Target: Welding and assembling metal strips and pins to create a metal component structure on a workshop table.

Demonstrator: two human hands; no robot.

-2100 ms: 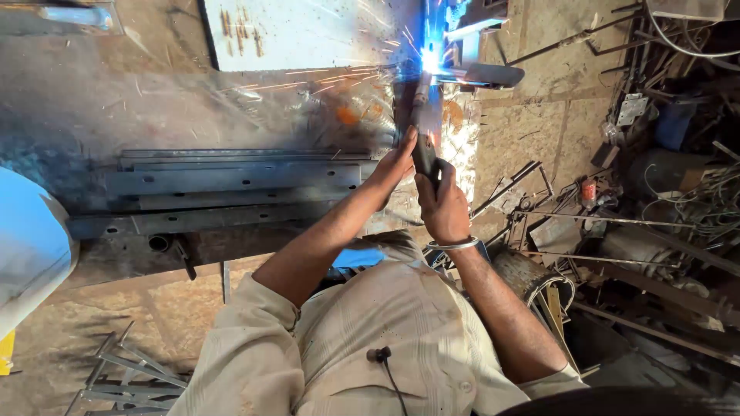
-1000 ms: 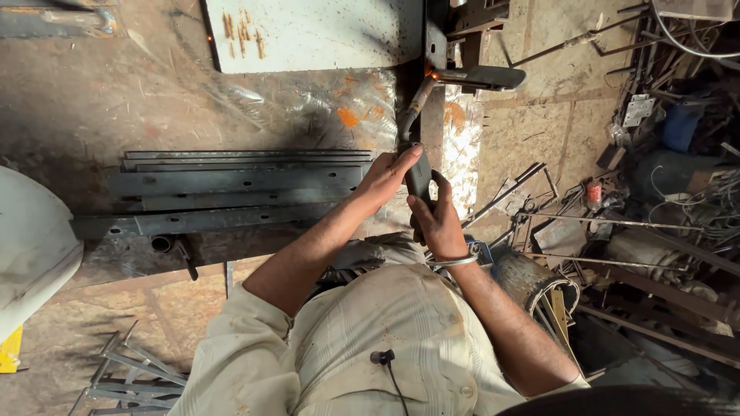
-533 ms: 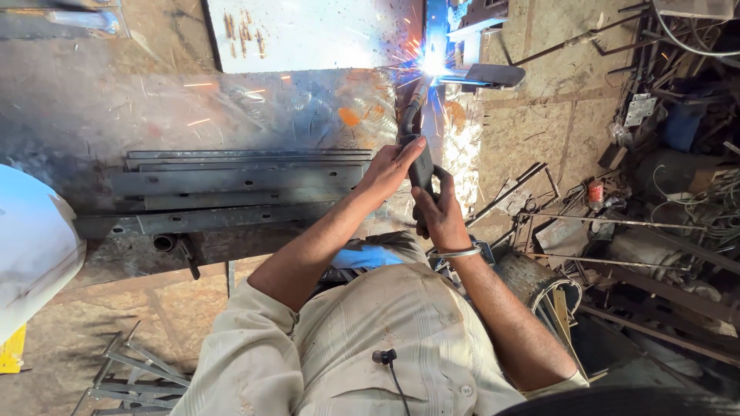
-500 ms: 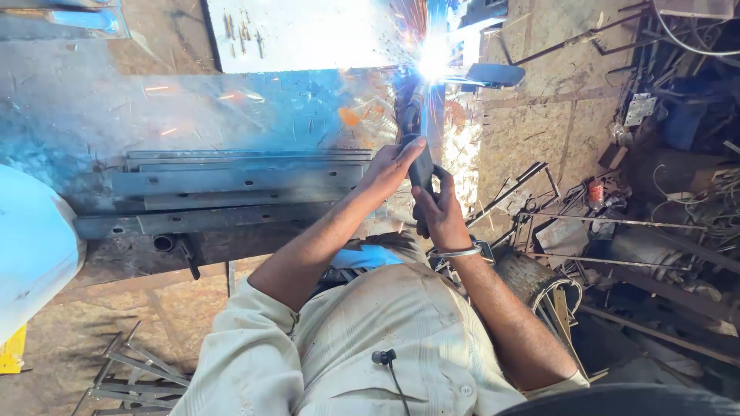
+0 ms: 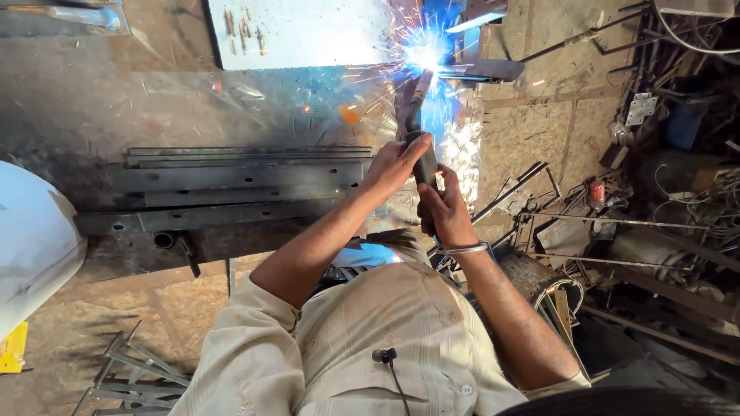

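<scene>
In the head view, your two hands hold one welding torch. Your left hand grips its middle. Your right hand grips its lower end. One bright spark burns at its tip, beside one pale metal sheet.

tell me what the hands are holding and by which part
Both hands grip one welding electrode holder by its dark handle: the left hand higher up, the right hand lower, near its end. Its tip sparks at the metal plate.
</scene>
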